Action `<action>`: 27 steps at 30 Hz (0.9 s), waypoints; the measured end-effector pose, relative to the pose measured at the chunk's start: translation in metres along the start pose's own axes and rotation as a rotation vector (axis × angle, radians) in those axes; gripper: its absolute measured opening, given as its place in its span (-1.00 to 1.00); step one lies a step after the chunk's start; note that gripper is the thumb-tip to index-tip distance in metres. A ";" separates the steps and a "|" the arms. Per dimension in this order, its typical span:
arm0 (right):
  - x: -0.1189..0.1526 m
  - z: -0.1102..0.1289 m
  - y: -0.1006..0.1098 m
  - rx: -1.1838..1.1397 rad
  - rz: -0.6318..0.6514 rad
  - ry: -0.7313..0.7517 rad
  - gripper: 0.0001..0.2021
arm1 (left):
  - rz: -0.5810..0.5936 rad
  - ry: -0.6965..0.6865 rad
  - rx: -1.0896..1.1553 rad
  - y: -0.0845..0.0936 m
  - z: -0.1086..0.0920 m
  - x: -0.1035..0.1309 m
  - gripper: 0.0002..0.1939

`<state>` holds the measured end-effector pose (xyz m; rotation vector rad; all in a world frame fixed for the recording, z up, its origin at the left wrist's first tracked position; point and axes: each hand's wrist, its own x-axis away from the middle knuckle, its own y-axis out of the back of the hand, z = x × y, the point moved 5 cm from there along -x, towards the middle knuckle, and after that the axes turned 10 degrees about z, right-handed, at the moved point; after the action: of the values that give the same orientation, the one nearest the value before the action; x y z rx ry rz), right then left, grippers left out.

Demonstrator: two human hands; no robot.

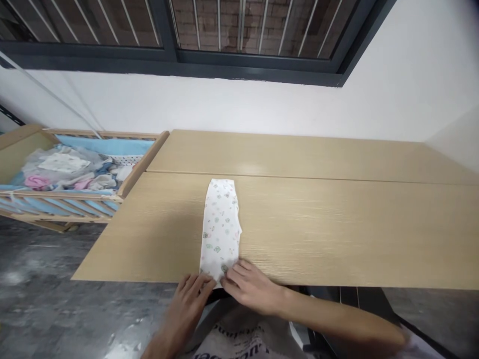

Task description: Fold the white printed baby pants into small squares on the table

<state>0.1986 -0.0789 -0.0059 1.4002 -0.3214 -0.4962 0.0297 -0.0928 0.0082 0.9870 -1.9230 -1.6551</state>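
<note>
A pair of white baby pants (220, 224) with a small green and brown print lies folded lengthwise on the wooden table (318, 224). Its narrow length points away from me, and the near end reaches the table's front edge. My left hand (192, 294) is at the left corner of that near end, thumb and fingers closed on the cloth. At the right corner, my right hand (249, 286) has its fingers bent over the fabric, gripping it. The fingertips of both hands are close together and partly cover the near end.
To the left stands a wooden crib (125, 192) with blue lining, holding a heap of clothes (71, 167) and plastic wrapping. A board seam runs across the table. Behind it are a white wall (262, 107) and a dark-framed window (258, 62). Grey floor (93, 314) shows below.
</note>
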 end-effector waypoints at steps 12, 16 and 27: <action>0.002 -0.035 0.060 -0.507 -0.134 -0.204 -0.69 | -0.179 0.005 0.063 0.028 0.014 -0.027 -0.63; -0.020 -0.084 0.086 -0.610 -0.239 -0.257 -0.67 | -0.386 0.122 0.161 0.052 0.039 -0.075 -0.70; -0.112 -0.271 0.061 -0.631 -0.332 -0.637 -0.70 | -0.144 0.464 0.256 0.049 0.158 -0.232 -0.70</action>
<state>0.2460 0.2152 0.0217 0.6489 -0.3967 -1.2088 0.0592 0.1865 0.0542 1.4892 -1.7969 -1.1268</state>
